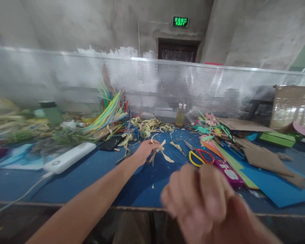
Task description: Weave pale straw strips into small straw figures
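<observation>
Over the middle of the blue table my left hand [148, 149] is reached out, its fingers closed on a small bunch of pale, dry husk-like strips [167, 157] that spread out below the fingertips. Close to the camera is my right hand [198, 196], somewhat blurred, with curled fingers. Whatever it may hold is hidden. Beyond the right hand lie scissors [202, 157] with one yellow and one red handle loop. A purple box-shaped object [228, 173] with white shapes on top is beside them. Behind my left hand is a heap of similar pale strips [148, 126].
A white power strip [69, 157] and a black phone-like object [112, 143] lie on the left. Colourful stems [113, 110] stand behind them. A bottle [181, 115] is at the back, before a perforated metal screen [193, 84]. Blue sheets [282, 189] and cardboard [261, 157] cover the right.
</observation>
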{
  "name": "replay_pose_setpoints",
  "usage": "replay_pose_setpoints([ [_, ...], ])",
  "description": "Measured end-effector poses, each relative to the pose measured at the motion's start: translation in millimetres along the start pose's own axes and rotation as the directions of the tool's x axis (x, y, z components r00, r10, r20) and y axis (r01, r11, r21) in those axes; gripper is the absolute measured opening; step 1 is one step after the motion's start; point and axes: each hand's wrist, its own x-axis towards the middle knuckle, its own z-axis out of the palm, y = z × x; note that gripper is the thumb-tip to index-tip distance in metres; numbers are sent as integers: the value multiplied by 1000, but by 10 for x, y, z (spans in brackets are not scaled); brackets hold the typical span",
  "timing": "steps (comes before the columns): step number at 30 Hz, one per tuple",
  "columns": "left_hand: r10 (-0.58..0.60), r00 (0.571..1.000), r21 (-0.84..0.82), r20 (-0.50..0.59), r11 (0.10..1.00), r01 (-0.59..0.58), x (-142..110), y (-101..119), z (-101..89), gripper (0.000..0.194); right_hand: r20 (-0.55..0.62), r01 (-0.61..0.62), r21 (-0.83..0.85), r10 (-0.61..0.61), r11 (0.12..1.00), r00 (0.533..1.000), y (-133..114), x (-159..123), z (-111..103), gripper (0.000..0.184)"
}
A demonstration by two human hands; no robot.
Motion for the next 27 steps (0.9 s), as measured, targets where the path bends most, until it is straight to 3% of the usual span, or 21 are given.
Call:
replay_pose_setpoints([
  [3, 1, 1000, 1, 21, 1000, -1, -34, 24, 19, 11, -242, 10, -37, -19, 999, 970, 27, 251, -235, 22],
  [4, -2, 999, 1, 33, 1000, 2, -48, 34, 27, 11, -253, -8, -89, -15, 996, 967, 93, 333, -317, 18],
  [9, 0, 966, -22, 257, 1000, 6, -109, 72, 43, 12, -225, -157, -258, 99, 953, 969, 640, 843, -694, 21],
  [12, 27, 922, -66, 386, 998, -2, -132, 80, 35, 14, -163, -259, -389, 210, 884, 964, 1040, 1150, -858, 24],
  [15, 29, 891, -84, 452, 996, 10, -143, 89, 26, 16, -65, -264, -545, 274, 796, 960, 1474, 1361, -963, 22],
  [21, 41, 812, -113, 582, 993, 31, -159, 104, 8, 15, 133, -170, -722, 376, 670, 917, 2161, 1594, -928, 15],
  [27, 67, 784, -135, 617, 991, 22, -156, 104, -3, 15, 219, 19, -833, 297, 553, 930, 2431, 1795, -704, 16],
])
